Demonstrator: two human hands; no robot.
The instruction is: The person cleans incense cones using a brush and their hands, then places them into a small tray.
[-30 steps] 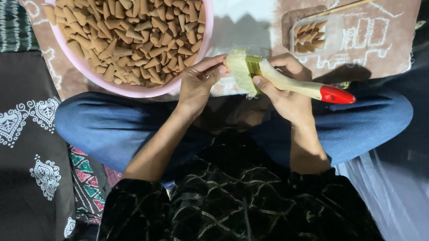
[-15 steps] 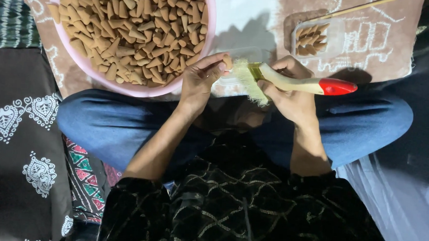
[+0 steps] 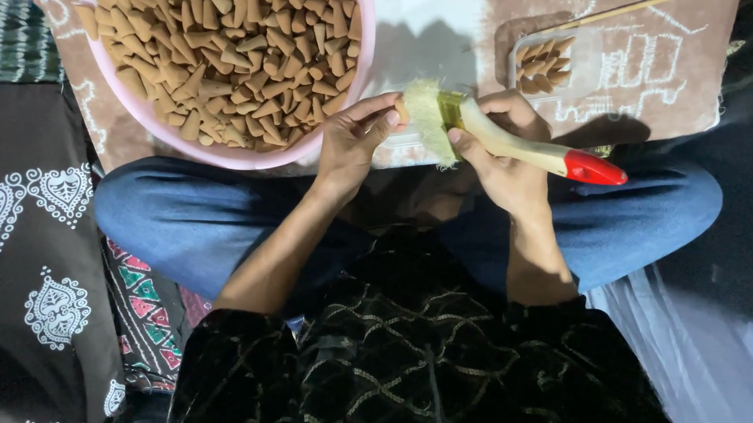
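My right hand (image 3: 504, 154) grips a paintbrush (image 3: 517, 142) with a pale wooden handle, a red tip and light bristles (image 3: 425, 111) pointing left. My left hand (image 3: 355, 137) pinches a small brown cone (image 3: 401, 110) between its fingertips and holds it against the bristles. Both hands are above my crossed legs in blue jeans. A large pink bowl (image 3: 348, 90) heaped with several brown cones (image 3: 222, 49) sits just to the left of my left hand.
A small clear tray (image 3: 587, 51) with several cones in rows lies beyond my right hand on a brown patterned mat (image 3: 658, 80), with a thin stick (image 3: 628, 8) past it. Dark printed cloth (image 3: 24, 219) covers the floor at left, white fabric (image 3: 695, 357) at right.
Both hands have stayed together at the brush with only small shifts. The cone in my left fingertips now rests against the bristles.
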